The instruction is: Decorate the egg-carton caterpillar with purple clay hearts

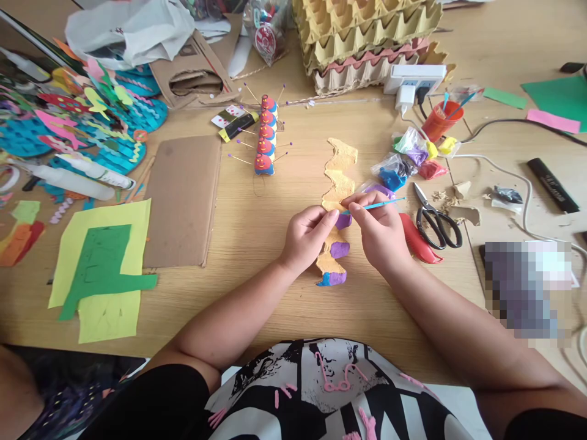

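A strip of yellow egg carton [342, 160] lies lengthwise in front of me. Purple clay [340, 249] covers the sides of several of its cups, and blue clay [323, 279] coats part of the nearest one. My left hand [306, 235] pinches the strip near its middle. In my right hand [381, 232] is a thin blue modelling tool [387, 203], its inner end against the strip by a purple patch. Farther back stands a painted egg-carton caterpillar [266, 137] with red faces and purple-tipped sticks.
Bagged coloured clay [393, 177], black-handled scissors [438, 226] and a red object [417, 239] lie to the right. Egg trays [367, 36] are stacked behind a power strip [415, 76]. Cardboard [183, 201], yellow paper [110, 318] and glue bottles [68, 178] are on the left.
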Available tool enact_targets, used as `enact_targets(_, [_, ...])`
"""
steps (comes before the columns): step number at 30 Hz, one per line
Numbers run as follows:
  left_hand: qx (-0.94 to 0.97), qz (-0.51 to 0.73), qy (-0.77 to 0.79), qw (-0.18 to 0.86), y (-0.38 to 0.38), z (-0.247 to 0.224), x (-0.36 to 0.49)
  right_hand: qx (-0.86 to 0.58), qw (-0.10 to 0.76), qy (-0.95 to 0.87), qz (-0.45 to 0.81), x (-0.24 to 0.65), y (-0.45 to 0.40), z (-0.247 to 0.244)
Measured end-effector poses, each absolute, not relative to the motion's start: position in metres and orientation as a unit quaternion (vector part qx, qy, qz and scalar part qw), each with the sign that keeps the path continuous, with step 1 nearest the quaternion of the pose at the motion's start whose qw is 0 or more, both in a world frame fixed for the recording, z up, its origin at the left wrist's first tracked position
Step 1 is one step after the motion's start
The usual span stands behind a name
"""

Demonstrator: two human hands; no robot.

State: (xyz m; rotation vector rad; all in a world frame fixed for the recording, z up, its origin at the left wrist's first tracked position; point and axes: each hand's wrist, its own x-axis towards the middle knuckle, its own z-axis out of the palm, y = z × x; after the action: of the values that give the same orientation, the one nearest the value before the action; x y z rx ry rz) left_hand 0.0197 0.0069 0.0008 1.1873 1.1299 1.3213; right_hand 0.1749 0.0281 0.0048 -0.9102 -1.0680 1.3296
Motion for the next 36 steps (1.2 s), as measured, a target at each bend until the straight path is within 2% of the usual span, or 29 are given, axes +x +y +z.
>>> enact_targets(22, [0.494, 0.55, 0.457, 0.495, 0.0074, -0.0032, 0.0189, -0.381, 0.565, -0.451, 0.576, 0.1743, 0.029, 0.0041])
enact_targets(31, [0.381, 0.588, 0.439, 0.562, 0.0131, -0.0071, 0.0202, -0.369, 0.56, -0.404, 0.621, 0.178, 0.0316, 0.0045])
enact_targets(36, [0.368, 0.587, 0.444, 0.567, 0.0135, -0.0074, 0.0209, -0.356, 0.563, -0.374, 0.646, 0.1759, 0.0304, 0.0027])
